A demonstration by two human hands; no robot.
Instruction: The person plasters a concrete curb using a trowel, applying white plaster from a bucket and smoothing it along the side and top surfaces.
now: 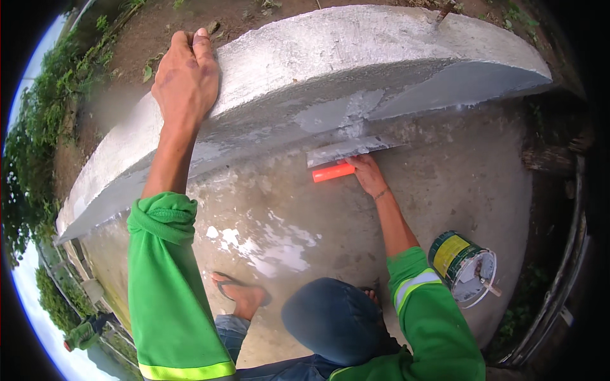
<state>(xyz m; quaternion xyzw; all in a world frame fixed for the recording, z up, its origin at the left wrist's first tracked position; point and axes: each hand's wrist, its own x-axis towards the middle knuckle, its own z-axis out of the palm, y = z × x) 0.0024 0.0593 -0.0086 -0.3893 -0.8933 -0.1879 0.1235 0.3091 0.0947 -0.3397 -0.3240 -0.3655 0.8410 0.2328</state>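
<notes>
Orange handle (pixel 330 173) of a wide trowel (pixel 346 150), closed in the right hand (pixel 366 171), fingers wrapped around its right end, the rest sticking out leftward past the grip. Long grey blade just beyond the knuckles, roughly parallel to the handle, reaching out to both sides of the hand, streaked with pale residue. Set close to the foot of a low curved wall (pixel 286 66); contact between blade edge and wall not possible to tell from this angle. Directly above the blade, on the wall's near face, a smeared patch of pale paste (pixel 354 114), rougher and lighter than the smoother grey coat to its right. Left hand (pixel 186 82) well apart from the trowel, up and to the left, resting on the wall's rough whitish top near its far edge; fingers bent inward, back of the hand uppermost, anything inside the curl hidden. Green sleeves (pixel 168 279) pushed up on both forearms, with light bands. Underfoot, a grey-brown concrete floor (pixel 343 222), with white splashes (pixel 270 247) below and to the left of the right hand. Sandalled foot (pixel 244 298) just below those. Right of the right forearm, a dark green bucket (pixel 450 251) with yellow label, tilted in view, its mouth smeared with pale paste.
</notes>
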